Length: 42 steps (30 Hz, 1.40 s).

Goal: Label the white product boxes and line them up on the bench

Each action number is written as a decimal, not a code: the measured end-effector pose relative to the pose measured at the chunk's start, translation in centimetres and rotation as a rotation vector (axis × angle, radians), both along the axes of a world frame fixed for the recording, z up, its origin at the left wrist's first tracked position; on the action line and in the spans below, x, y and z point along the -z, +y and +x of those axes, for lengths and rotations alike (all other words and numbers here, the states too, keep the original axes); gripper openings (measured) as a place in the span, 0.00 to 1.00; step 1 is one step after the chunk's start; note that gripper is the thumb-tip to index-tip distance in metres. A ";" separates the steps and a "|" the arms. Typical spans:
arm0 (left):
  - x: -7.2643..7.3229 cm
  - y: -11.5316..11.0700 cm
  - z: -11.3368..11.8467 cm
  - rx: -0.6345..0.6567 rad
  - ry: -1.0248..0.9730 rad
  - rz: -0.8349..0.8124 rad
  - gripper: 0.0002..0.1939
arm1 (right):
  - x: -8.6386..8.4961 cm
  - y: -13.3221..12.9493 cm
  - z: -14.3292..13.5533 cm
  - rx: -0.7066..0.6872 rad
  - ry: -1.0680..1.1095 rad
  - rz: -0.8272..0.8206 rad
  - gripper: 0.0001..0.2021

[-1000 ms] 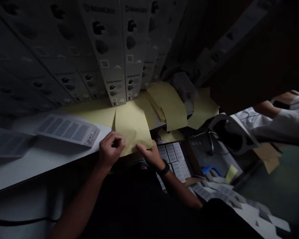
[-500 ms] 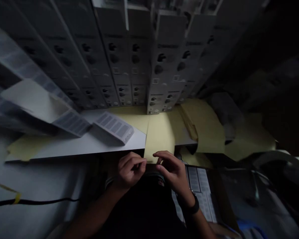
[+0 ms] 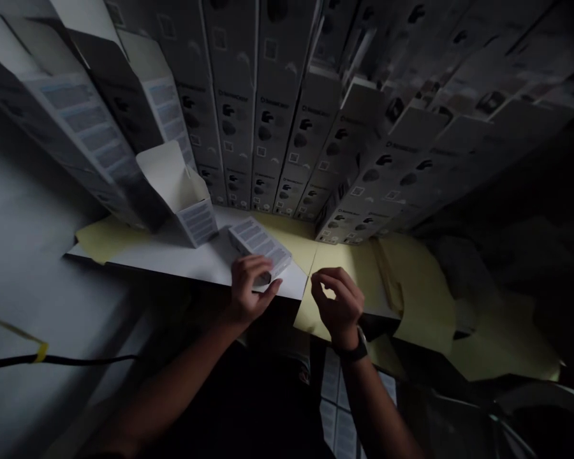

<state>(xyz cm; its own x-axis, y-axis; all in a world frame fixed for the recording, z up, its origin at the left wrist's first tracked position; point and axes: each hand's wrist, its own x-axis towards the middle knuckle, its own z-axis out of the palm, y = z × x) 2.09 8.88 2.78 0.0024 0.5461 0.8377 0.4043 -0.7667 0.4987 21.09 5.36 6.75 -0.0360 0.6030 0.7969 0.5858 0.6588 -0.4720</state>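
Observation:
My left hand is at the near end of a small closed white box with grey printed panels, which lies on the white shelf. Its thumb and fingers are apart around the box's near corner, and whether they touch it is hard to tell. Over the yellow sheet to the right is my right hand, its fingers curled towards the thumb; anything between the fingertips is too small or hidden to make out. An open-topped white box stands left of the small box.
Tall stacks of printed boxes line the back of the shelf. More yellow paper hangs over the edge at the right. Below are further printed boxes, and a black cable runs along the left.
The view has shifted left. My left hand has moved from near the front of my body to the small box. My right hand has moved forward over the yellow sheet.

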 end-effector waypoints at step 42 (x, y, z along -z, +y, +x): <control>1.7 2.8 -1.2 0.027 0.360 -0.196 0.45 | 1.0 7.3 0.0 -0.325 -0.382 -0.412 0.20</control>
